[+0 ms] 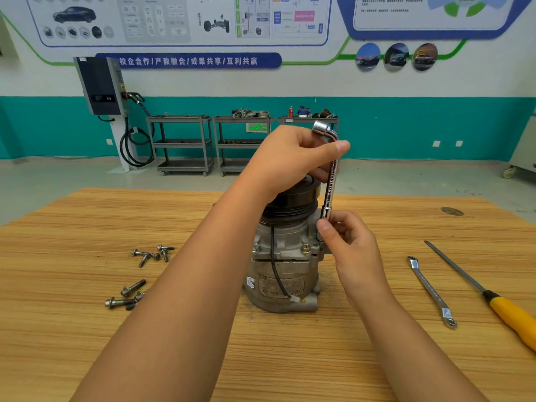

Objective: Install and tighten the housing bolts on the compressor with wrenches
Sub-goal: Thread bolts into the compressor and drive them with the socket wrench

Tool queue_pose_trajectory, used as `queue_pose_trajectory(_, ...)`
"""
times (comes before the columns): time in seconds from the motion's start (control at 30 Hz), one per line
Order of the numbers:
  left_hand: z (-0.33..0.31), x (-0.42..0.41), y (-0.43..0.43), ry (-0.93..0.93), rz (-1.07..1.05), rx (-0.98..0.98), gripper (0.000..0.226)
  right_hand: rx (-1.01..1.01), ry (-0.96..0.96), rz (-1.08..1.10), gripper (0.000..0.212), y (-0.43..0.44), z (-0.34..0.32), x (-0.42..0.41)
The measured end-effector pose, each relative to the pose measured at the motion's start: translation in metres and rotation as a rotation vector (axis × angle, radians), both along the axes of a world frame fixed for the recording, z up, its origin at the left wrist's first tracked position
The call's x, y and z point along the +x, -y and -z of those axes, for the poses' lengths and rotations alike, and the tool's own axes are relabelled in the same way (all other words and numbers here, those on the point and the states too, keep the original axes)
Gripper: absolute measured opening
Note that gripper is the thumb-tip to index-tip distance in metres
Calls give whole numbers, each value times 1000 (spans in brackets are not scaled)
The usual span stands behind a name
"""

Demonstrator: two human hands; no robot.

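Both hands steady the upright wrench (330, 181) mid-frame on the compressor (282, 274), left fingers (338, 147) wrapping its top, right fingers (326, 227) pinching its foot.

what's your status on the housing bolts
Left hand grips wrench top, right hand pinches its lower end. Wrench upright at compressor flange. Loose bolts on table, left. Nothing blocking.

Grey compressor (282, 274) pulley-up, chrome L-socket wrench (330, 184) upright at its flange, loose bolts (134, 287) left

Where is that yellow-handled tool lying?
The yellow-handled tool lies at far right in the head view, on the wooden table, just right of the flat wrench.
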State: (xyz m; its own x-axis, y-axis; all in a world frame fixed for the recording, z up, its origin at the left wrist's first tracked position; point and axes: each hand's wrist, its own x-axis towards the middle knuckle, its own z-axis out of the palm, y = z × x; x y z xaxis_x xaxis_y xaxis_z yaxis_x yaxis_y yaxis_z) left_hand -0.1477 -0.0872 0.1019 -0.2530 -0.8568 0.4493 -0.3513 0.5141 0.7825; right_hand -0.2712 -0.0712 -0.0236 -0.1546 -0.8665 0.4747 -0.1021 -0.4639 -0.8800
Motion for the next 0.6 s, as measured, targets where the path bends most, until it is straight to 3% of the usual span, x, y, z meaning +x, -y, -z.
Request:
queue_pose_trajectory(0.23,0,-1,0,-3,-24,-29,38,25,17,12,9,-1,-1,1)
queue_pose_trajectory(0.33,0,0,0,22,-17,-38,28,12,39,-9,4,-1,0,-1)
queue_pose_trajectory(0.4,0,1,-1,39,5,-32,22,-6,51,-36,11,-1,0,-1)
queue_pose_trajectory(0.6,-2,2,-2,14,48,15,21,-17,32,-45,14,1,2,-2)
